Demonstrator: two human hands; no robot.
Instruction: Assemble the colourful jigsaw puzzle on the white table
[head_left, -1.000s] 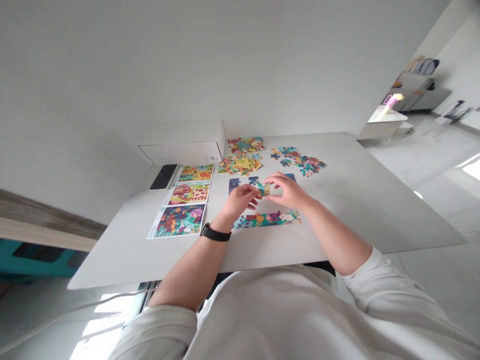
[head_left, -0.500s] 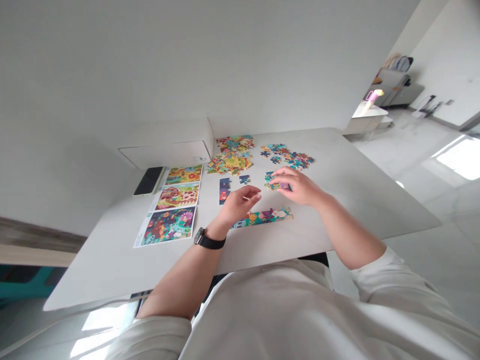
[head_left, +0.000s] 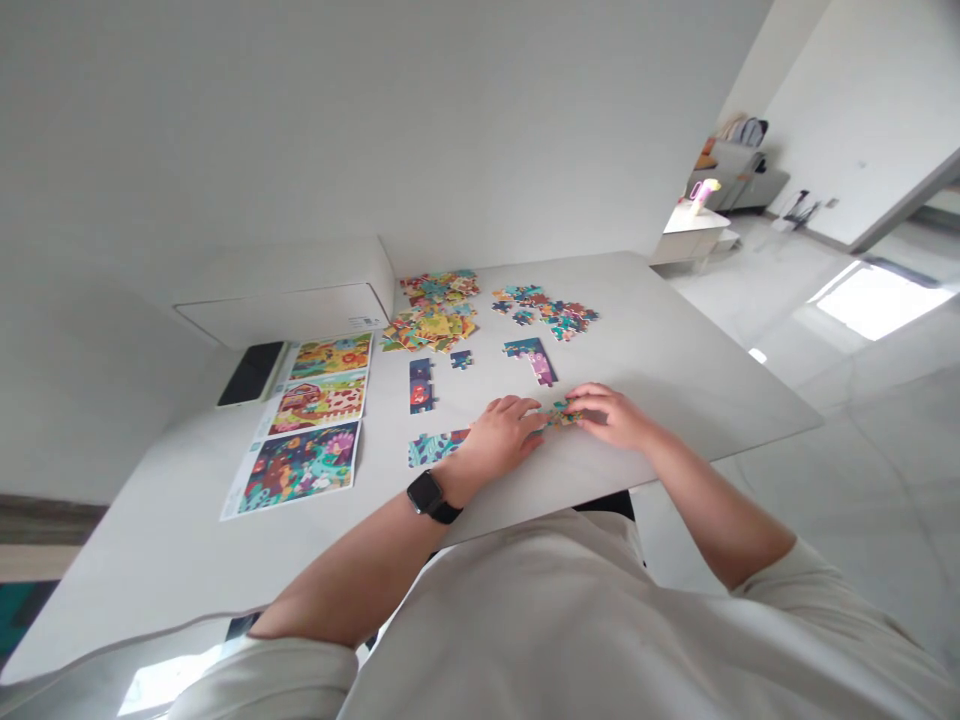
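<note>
My left hand [head_left: 504,428], with a black watch on the wrist, lies palm down on a joined strip of colourful puzzle pieces [head_left: 439,446] near the front edge of the white table [head_left: 675,370]. My right hand [head_left: 609,413] rests beside it, fingertips pressing on a small piece [head_left: 561,414] at the strip's right end. A small L-shaped cluster of joined pieces [head_left: 532,357] lies just beyond the hands. Two joined dark blue pieces [head_left: 421,384] and a single blue piece [head_left: 461,359] lie to the left of it.
Two heaps of loose pieces, a yellowish one [head_left: 431,310] and a teal one [head_left: 547,306], lie further back. A sheet with three reference pictures [head_left: 311,422], a black phone [head_left: 250,372] and a white box [head_left: 292,290] are at the left. The table's right corner [head_left: 814,420] is close.
Both hands came down and nearer to me onto the strip. The right hand left the small joined cluster lying further back on the table. The camera swung to the right.
</note>
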